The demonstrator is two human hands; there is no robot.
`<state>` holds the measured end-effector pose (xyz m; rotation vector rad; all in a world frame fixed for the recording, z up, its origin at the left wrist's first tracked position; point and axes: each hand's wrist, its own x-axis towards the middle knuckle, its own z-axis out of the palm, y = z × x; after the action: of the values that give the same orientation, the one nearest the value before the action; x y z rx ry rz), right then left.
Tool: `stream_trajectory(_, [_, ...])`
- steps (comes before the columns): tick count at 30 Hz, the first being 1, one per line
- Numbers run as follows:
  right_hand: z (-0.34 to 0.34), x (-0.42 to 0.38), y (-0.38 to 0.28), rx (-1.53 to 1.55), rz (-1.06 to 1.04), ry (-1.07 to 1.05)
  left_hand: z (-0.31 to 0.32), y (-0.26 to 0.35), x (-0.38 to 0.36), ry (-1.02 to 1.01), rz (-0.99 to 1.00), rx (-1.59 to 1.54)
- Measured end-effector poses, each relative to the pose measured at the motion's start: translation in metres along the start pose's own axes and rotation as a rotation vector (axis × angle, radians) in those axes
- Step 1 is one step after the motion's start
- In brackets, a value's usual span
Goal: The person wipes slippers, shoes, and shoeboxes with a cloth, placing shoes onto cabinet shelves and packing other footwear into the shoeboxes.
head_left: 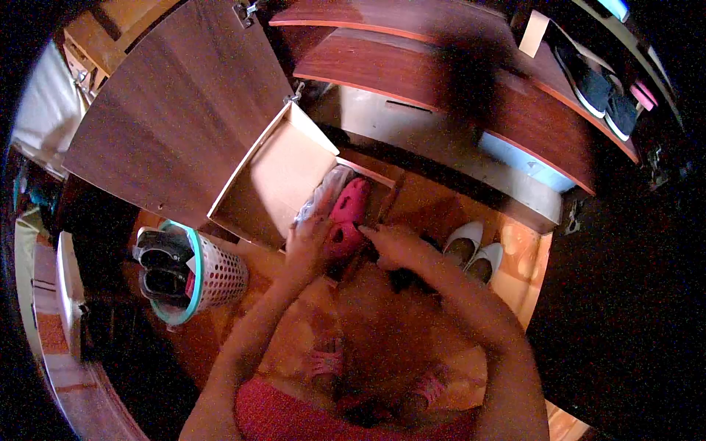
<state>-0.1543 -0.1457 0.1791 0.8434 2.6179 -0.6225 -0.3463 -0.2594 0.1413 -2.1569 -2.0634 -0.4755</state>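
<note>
Fingers bent, your left hand [310,237] partly hides pink, holed, rubbery clogs [347,212]; your right hand [391,244], half-curled nearby, is dim; I cannot tell whether either grips.

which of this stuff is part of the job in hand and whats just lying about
Seemingly in the job:
pink shoes
box

Just lying about:
white shoes
basket
dark shoes in it
shelf shoes

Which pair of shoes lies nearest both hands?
The pink clogs, beside the left hand and right hand; the white flats, black sneakers, worn sandals and the black shoes in the basket are farther off.
</note>
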Motion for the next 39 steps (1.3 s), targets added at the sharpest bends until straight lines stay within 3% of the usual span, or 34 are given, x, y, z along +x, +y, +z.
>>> stream_trajectory(2, [-0.028, -0.023, -0.008, 0.124, -0.115, 0.005, -0.028, -0.015, -0.004, 0.116, -0.028, 0.024])
stream_trajectory(4, [-0.052, -0.042, -0.016, 0.196, -0.017, 0.205, -0.044, -0.027, -0.023, 0.415, -0.338, -0.142])
stream_trajectory(7, [-0.049, -0.036, 0.014, 0.413, -0.148, 0.094, -0.056, -0.04, -0.041, 0.711, -0.438, -0.235])
stream_trajectory(9, [-0.048, -0.04, 0.014, 0.41, -0.106, 0.203, -0.055, -0.046, -0.057, 0.832, -0.61, -0.429])
stream_trajectory(10, [-0.05, -0.043, 0.011, 0.414, -0.088, 0.292, -0.048, -0.06, -0.068, 0.823, -0.625, -0.252])
stream_trajectory(12, [-0.056, -0.049, 0.01, 0.551, -0.091, 0.296, -0.046, -0.074, -0.081, 0.806, -0.768, -0.679])
stream_trajectory(14, [-0.061, -0.053, 0.007, 0.695, -0.105, 0.287, -0.05, -0.077, -0.077, 0.843, -0.722, -0.728])
stream_trajectory(16, [-0.068, -0.062, 0.003, 0.649, 0.002, 0.323, -0.051, -0.075, -0.071, 0.882, -0.877, -0.883])
stream_trajectory(19, [-0.059, -0.063, 0.008, 0.642, -0.029, 0.441, -0.049, -0.084, -0.063, 0.758, -0.836, -0.665])
stream_trajectory(22, [-0.069, -0.074, 0.004, 0.692, 0.009, 0.297, -0.039, -0.106, -0.069, 0.749, -0.865, -1.064])
stream_trajectory(23, [-0.071, -0.075, 0.003, 0.697, -0.016, 0.283, -0.041, -0.103, -0.061, 0.723, -0.876, -0.885])
stream_trajectory(25, [-0.07, -0.079, 0.005, 0.654, 0.046, 0.274, -0.036, -0.112, -0.061, 0.701, -0.757, -1.111])
stream_trajectory(26, [-0.063, -0.077, 0.008, 0.66, 0.034, 0.26, -0.033, -0.119, -0.062, 0.646, -0.713, -1.018])
stream_trajectory(28, [-0.05, -0.071, 0.016, 0.592, 0.046, 0.391, -0.046, -0.096, -0.055, 0.688, -0.746, -1.072])
stream_trajectory(31, [-0.062, -0.077, 0.013, 0.657, 0.073, 0.225, -0.05, -0.1, -0.056, 0.65, -0.753, -1.127])
stream_trajectory(33, [-0.057, -0.076, 0.016, 0.625, 0.099, 0.229, -0.052, -0.099, -0.05, 0.592, -0.754, -1.114])
stream_trajectory(35, [-0.054, -0.076, 0.014, 0.599, 0.12, 0.226, -0.057, -0.093, -0.044, 0.66, -0.768, -1.093])
stream_trajectory(37, [-0.059, -0.08, 0.012, 0.672, 0.096, 0.19, -0.042, -0.119, -0.059, 0.65, -0.693, -1.167])
stream_trajectory(39, [-0.032, -0.063, 0.026, 0.646, 0.086, 0.241, -0.035, -0.12, -0.058, 0.661, -0.709, -1.021])
